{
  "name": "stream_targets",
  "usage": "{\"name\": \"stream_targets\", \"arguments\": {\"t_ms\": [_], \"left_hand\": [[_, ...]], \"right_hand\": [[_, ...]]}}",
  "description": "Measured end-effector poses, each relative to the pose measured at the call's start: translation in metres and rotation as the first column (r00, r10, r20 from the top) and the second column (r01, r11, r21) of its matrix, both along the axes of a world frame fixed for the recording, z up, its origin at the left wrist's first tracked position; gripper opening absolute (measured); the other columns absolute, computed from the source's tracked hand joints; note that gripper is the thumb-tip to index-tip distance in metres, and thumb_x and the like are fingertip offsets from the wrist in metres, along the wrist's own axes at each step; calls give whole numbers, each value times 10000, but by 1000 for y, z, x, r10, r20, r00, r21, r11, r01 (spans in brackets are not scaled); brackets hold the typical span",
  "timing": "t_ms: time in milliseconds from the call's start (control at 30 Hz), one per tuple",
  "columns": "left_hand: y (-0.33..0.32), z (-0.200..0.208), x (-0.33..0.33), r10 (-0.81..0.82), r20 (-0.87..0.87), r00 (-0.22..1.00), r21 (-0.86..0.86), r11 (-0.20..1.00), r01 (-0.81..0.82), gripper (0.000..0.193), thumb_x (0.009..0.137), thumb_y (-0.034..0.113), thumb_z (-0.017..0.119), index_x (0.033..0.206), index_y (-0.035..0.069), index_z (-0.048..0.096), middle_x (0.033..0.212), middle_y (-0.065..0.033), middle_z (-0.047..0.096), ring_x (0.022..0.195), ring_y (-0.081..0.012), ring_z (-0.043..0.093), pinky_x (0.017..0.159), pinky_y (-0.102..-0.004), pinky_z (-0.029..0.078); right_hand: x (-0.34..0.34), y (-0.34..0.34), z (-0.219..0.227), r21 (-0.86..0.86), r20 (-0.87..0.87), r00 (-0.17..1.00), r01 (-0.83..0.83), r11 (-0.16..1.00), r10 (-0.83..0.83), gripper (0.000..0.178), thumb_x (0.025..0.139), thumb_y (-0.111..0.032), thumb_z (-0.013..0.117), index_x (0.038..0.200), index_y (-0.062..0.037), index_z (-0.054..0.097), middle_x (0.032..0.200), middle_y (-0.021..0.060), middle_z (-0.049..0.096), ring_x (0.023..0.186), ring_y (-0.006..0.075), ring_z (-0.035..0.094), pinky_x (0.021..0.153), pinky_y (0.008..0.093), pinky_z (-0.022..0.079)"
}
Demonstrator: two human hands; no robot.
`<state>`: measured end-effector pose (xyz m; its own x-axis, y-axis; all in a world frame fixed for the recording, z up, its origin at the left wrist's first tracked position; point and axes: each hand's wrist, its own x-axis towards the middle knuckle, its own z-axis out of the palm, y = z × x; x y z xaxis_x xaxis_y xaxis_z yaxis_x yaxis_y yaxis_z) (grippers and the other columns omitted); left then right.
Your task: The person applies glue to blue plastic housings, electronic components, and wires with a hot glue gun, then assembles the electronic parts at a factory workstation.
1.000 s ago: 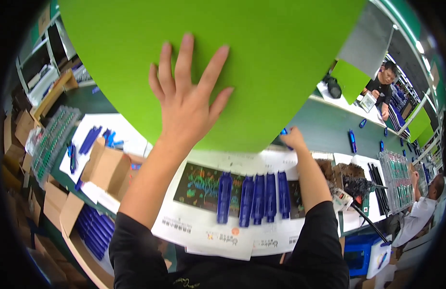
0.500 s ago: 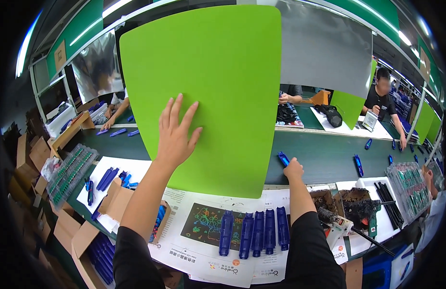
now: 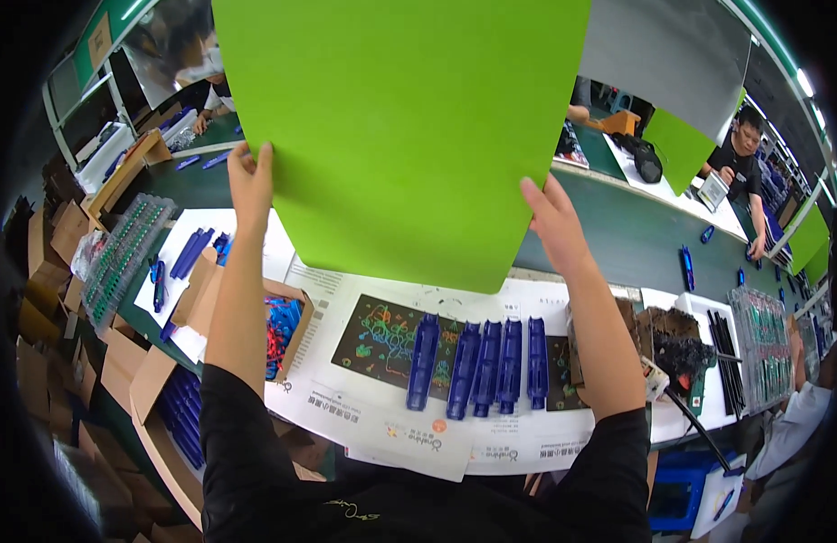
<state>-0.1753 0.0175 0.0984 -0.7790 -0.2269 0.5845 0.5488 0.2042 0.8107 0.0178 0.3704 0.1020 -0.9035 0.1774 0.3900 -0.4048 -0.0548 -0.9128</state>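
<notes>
Two hands are on the green board (image 3: 400,136): my left hand (image 3: 254,185) pinches its left side and my right hand (image 3: 556,224) pinches its right, each with the thumb on the near face and the fingers going round the edge, tips hidden. Taking so broad a panel by opposite sides, I judge, shares its weight and keeps it from swinging, while thumbs close to the edges leave the middle of the face uncovered. It stands up in front of me over the far part of the printed white sheets (image 3: 373,398); whether its lower edge touches them or hangs just clear, I can't tell from this angle.

Five blue shells (image 3: 485,366) lie side by side on those sheets, long ends pointing away from me, the middle three close together and the outer two slightly apart. Lined up so, each seems easy to reach. To my left, an open carton (image 3: 195,294) keeps small red and blue parts (image 3: 281,330) from scattering, and a lower carton (image 3: 153,385) holds stacked blue shells (image 3: 183,412) in tidy order. Beyond the board runs a dark green bench (image 3: 618,215).
</notes>
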Motion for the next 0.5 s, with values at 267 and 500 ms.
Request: {"name": "stream_targets", "arguments": {"t_ms": [267,500], "left_hand": [[-1,12,3,6,114,993,-137,991,9,501,861,317,604,1214,8,428,933,-112,569,821,-161,549,707,-273,451],[-8,10,-15,95,65,993,-367,928,-64,573,852,333,593,1283,18,385,1075,-211,570,955,-285,576,841,-348,440]], "right_hand": [[-7,-12,-6,24,26,966,258,966,-259,291,931,-219,500,1133,-13,535,951,16,613,823,76,551,720,222,440],[-2,-19,-1,19,110,964,243,970,-243,299,937,-244,492,1134,-24,537,956,28,608,828,78,540,728,219,428]]}}
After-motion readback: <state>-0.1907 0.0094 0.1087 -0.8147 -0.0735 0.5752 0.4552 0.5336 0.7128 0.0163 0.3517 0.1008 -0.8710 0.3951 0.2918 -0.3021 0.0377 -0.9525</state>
